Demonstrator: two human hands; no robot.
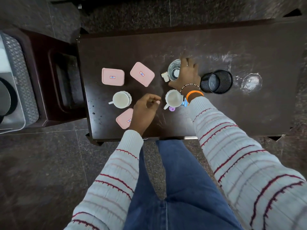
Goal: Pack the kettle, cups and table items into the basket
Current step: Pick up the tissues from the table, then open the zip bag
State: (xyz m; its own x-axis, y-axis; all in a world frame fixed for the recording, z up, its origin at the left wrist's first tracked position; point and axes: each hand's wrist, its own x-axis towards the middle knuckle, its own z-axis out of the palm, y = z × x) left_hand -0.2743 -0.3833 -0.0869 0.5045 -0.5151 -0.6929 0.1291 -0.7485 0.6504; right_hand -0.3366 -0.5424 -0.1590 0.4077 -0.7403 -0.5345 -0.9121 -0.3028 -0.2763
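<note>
On the dark table point(232, 105) stand two white cups, one at the left point(121, 99) and one in the middle point(173, 98). Three pink lidded boxes lie around them: far left point(113, 76), tilted in the middle point(142, 74), and near the front edge point(124, 119). My right hand point(186, 75) rests over a clear glass point(173, 70), fingers spread against its right side; whether it grips is unclear. My left hand point(146, 110) hovers between the cups, fingers curled loosely, holding nothing. A grey basket point(18, 67) with a dark kettle part point(6, 98) inside sits at the far left.
A black mesh pen cup point(216, 81) stands right of my right hand. A small cream block point(165, 76) lies left of the glass. A purple piece point(172, 109) and something blue peek out by the middle cup. A dark stool point(63, 80) holds the basket.
</note>
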